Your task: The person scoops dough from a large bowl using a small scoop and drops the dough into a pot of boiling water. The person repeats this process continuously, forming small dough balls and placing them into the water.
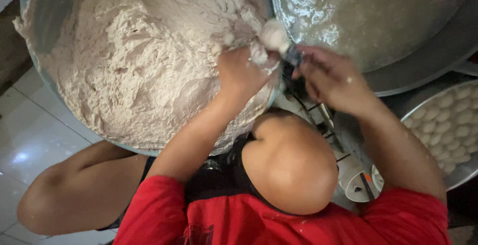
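Note:
A big basin point(37, 70) holds a heap of pale, sticky dough point(134, 56). My left hand point(241, 73) is closed around a lump of that dough at the basin's right edge, squeezing out a round ball point(274, 35) at the top of the fist. My right hand point(331, 78) is right beside it, gripping a dark spoon point(293, 56) whose tip touches the ball. Both hands are smeared with dough.
A wide metal pan of cloudy water point(368, 16) sits at the upper right. A metal tray point(460, 178) of several pale dough balls is at the right edge. My bare knees and red sleeves fill the bottom. White tiled floor point(30, 135) lies at the left.

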